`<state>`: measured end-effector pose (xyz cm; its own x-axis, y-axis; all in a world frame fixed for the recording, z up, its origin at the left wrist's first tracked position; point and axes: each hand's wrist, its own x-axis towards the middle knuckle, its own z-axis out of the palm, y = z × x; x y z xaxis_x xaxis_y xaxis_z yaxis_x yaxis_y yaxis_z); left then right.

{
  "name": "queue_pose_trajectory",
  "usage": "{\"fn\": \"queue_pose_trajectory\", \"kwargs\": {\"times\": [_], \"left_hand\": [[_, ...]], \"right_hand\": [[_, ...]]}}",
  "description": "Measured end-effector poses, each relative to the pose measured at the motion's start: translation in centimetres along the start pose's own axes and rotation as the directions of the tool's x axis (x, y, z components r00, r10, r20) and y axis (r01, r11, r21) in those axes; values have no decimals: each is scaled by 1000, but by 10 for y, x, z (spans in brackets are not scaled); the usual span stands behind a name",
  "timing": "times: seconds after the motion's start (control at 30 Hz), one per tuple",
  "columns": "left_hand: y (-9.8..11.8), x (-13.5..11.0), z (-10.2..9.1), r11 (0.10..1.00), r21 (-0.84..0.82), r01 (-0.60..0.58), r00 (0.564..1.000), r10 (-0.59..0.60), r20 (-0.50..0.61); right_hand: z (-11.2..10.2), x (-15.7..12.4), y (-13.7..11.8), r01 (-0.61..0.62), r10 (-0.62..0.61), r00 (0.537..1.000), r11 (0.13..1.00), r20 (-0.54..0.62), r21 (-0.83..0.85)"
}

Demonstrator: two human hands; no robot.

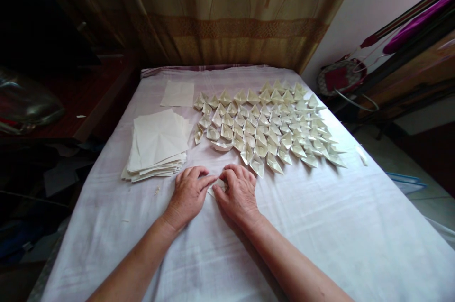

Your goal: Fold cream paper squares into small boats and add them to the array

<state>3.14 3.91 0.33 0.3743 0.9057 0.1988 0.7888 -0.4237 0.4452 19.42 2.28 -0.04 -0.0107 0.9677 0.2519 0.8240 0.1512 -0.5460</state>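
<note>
Between my hands a small piece of folded paper (221,183) lies on the cloth, mostly covered by my fingers. My left hand (191,191) is curled, its thumb and forefinger reaching to the paper's left side. From the right, my right hand (239,190) bends over the same paper, with the thumb pressed on its near part. Just beyond the hands stand rows of small folded paper boats (261,148), cream-white and pointed. A thick stack of square paper sheets (156,143), the top one creased, lies to the left of them.
A single paper sheet (177,94) lies behind the stack. White cloth (320,226) covers the table. A patterned curtain (227,22) hangs at the back, a dark red cabinet (106,98) stands left, and a bag (341,77) is at the right. Tiny paper scraps (157,190) dot the cloth.
</note>
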Motion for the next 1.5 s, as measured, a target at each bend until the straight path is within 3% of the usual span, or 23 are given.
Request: {"fn": "queue_pose_trajectory", "kwargs": {"times": [0.27, 0.53, 0.8, 0.97, 1.13, 1.33, 1.5], "left_hand": [[13, 19, -18, 996, 77, 48, 983, -61, 175], [30, 50, -36, 978, 202, -44, 907, -46, 418], [28, 63, -37, 984, 175, -20, 860, -73, 506], [25, 61, -37, 996, 73, 42, 871, -72, 486], [17, 49, -37, 973, -139, 184, 902, -111, 417], [15, 27, -17, 808, -512, 291, 943, -152, 295], [21, 13, -4, 733, -626, 264, 963, -171, 207]], "right_hand": [[-7, -20, 20, 139, -126, 987, 979, -98, 146], [-11, -30, 24, 160, -139, 982, 972, -127, 172], [-10, -29, 25, 158, -133, 981, 970, -138, 187], [-10, -29, 25, 157, -132, 982, 969, -139, 192], [-9, -28, 27, 145, -117, 983, 969, -143, 202], [-8, -25, 20, 89, -49, 989, 952, -143, 292], [-13, -19, 13, 116, -64, 986, 927, -154, 356]]}}
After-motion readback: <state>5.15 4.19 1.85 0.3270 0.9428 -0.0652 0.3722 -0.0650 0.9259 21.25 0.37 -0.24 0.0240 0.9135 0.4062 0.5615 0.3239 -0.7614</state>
